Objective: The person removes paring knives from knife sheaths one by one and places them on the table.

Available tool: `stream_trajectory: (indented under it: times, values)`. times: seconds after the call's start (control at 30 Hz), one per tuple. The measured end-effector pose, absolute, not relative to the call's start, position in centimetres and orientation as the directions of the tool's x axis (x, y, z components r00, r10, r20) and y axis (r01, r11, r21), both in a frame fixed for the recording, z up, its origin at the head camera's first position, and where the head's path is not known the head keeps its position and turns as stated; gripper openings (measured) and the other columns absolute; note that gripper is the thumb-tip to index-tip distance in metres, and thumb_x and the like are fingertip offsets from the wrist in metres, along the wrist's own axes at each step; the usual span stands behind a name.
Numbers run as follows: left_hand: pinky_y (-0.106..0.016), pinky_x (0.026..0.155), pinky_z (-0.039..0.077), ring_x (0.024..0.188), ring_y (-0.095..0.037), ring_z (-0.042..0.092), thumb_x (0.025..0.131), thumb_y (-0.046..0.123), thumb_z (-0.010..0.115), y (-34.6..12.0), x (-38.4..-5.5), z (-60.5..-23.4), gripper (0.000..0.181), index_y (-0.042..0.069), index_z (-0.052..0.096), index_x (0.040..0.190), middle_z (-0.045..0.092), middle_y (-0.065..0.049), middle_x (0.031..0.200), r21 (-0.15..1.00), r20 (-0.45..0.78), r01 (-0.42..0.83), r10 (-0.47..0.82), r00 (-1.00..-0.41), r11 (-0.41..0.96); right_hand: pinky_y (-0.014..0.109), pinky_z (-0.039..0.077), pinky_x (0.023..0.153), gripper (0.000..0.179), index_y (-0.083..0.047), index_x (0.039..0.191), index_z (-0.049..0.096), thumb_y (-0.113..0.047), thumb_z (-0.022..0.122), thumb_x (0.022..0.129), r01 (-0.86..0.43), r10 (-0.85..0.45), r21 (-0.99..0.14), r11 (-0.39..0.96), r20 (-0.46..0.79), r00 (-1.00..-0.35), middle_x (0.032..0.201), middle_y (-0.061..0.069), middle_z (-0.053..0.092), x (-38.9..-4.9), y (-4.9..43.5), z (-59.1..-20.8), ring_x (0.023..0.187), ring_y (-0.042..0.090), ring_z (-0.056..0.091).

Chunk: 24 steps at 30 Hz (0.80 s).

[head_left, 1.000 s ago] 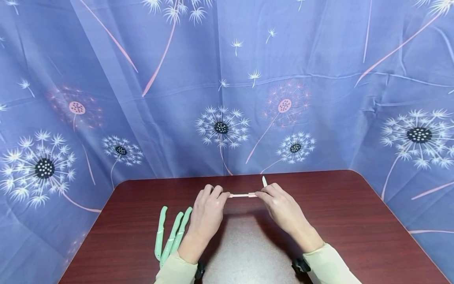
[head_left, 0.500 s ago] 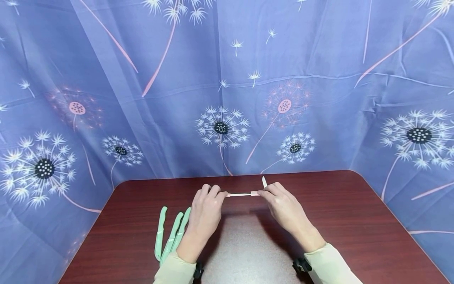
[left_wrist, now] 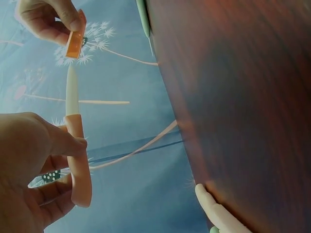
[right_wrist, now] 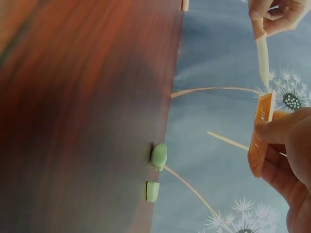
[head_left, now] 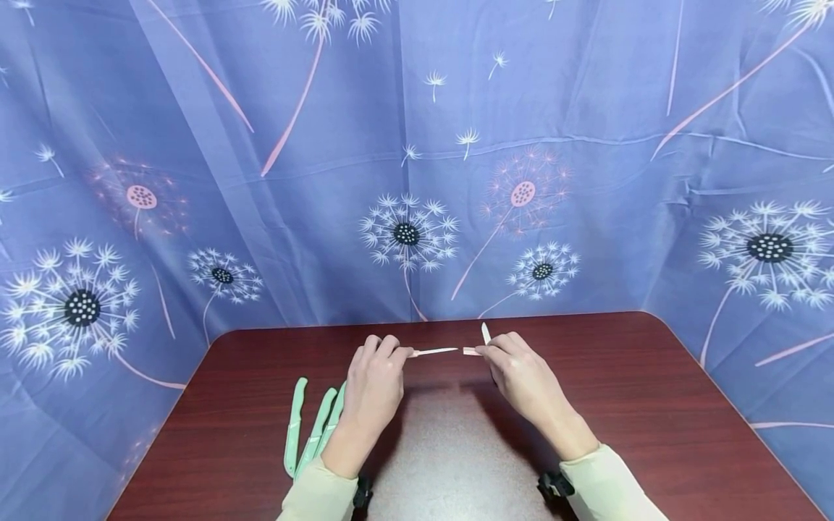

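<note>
My left hand (head_left: pixel 374 383) holds a paring knife (left_wrist: pixel 80 170) by its peach-orange handle, fingers and thumb round it. Its pale blade (head_left: pixel 438 352) points right, bare. Opposite, my right hand (head_left: pixel 526 380) pinches an orange blade sheath (right_wrist: pixel 261 131) between thumb and fingers. A small gap separates the blade tip from the sheath's near end. Both pieces are held above the table. Beyond the right hand the pale blade (head_left: pixel 485 333) of another knife shows, its rest hidden by the hand in the head view.
Several green sheathed knives (head_left: pixel 295 427) lie left of the left forearm on the dark red table (head_left: pixel 651 405). Two green ends (right_wrist: pixel 159 156) show at the table edge in the right wrist view. A peach-coloured handle-like piece (left_wrist: pixel 216 208) lies in the left wrist view. Dandelion-print cloth (head_left: pixel 326 217) hangs behind.
The left hand has moved left, drawing the knife out of the sheath, so the blade is now fully clear of it. The right hand has shifted slightly right with the sheath.
</note>
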<state>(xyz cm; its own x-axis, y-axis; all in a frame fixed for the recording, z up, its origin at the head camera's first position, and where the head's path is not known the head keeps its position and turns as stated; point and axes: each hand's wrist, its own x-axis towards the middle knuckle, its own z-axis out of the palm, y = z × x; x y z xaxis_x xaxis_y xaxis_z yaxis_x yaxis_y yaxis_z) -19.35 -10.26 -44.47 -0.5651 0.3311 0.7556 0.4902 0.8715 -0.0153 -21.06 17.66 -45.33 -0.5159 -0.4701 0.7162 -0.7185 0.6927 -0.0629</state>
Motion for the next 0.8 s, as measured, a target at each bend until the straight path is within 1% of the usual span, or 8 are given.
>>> stream_trajectory:
  times: [0.13, 0.27, 0.4, 0.53, 0.8]
  values:
    - [-0.035, 0.065, 0.050, 0.082, -0.028, 0.058, 0.082, -0.007, 0.077, -10.37, -19.42, -44.45, 0.026, 0.013, 0.083, 0.098, 0.064, -0.001, 0.090, 0.005, 0.762, 0.488, 0.313, -0.567, 0.873, 0.037, 0.060, 0.071, 0.023, -0.005, 0.107, 0.080, 0.006, 0.078, 0.087, -0.711, -0.452, -0.081, 0.699, 0.720, -0.527, 0.097, 0.002, 0.069, -21.10, 17.58, -45.19, 0.091, 0.022, 0.062]
    - [-0.036, 0.064, 0.050, 0.082, -0.027, 0.058, 0.080, -0.007, 0.076, -10.40, -19.47, -44.46, 0.027, 0.013, 0.082, 0.097, 0.064, -0.001, 0.090, 0.028, 0.770, 0.487, 0.291, -0.567, 0.873, 0.037, 0.059, 0.070, 0.022, -0.006, 0.106, 0.080, 0.006, 0.079, 0.087, -0.705, -0.442, -0.088, 0.704, 0.723, -0.531, 0.095, 0.001, 0.069, -21.06, 17.50, -45.07, 0.088, 0.021, 0.062]
    - [-0.037, 0.064, 0.051, 0.082, -0.027, 0.059, 0.082, -0.005, 0.078, -10.34, -19.46, -44.40, 0.023, 0.012, 0.082, 0.097, 0.065, -0.001, 0.090, 0.052, 0.772, 0.488, 0.275, -0.573, 0.871, 0.037, 0.057, 0.071, 0.019, -0.007, 0.104, 0.080, 0.004, 0.079, 0.088, -0.697, -0.426, -0.108, 0.709, 0.722, -0.545, 0.094, 0.000, 0.068, -21.01, 17.46, -44.96, 0.087, 0.020, 0.061]
    - [-0.037, 0.064, 0.052, 0.082, -0.027, 0.060, 0.084, -0.003, 0.080, -10.24, -19.41, -44.33, 0.022, 0.013, 0.082, 0.098, 0.065, 0.000, 0.091, 0.077, 0.766, 0.484, 0.260, -0.589, 0.871, 0.037, 0.057, 0.072, 0.018, -0.007, 0.104, 0.079, 0.003, 0.079, 0.089, -0.687, -0.417, -0.125, 0.716, 0.713, -0.564, 0.094, 0.000, 0.069, -21.05, 17.44, -44.89, 0.086, 0.021, 0.061]
    - [-0.037, 0.065, 0.054, 0.084, -0.026, 0.062, 0.084, -0.002, 0.082, -9.87, -19.36, -44.42, 0.022, 0.014, 0.083, 0.099, 0.066, 0.001, 0.091, 0.122, 0.743, 0.465, 0.229, -0.628, 0.877, 0.039, 0.058, 0.074, 0.021, -0.005, 0.104, 0.078, 0.006, 0.079, 0.086, -0.667, -0.392, -0.180, 0.723, 0.688, -0.610, 0.093, 0.001, 0.070, -21.18, 17.55, -45.00, 0.088, 0.022, 0.063]
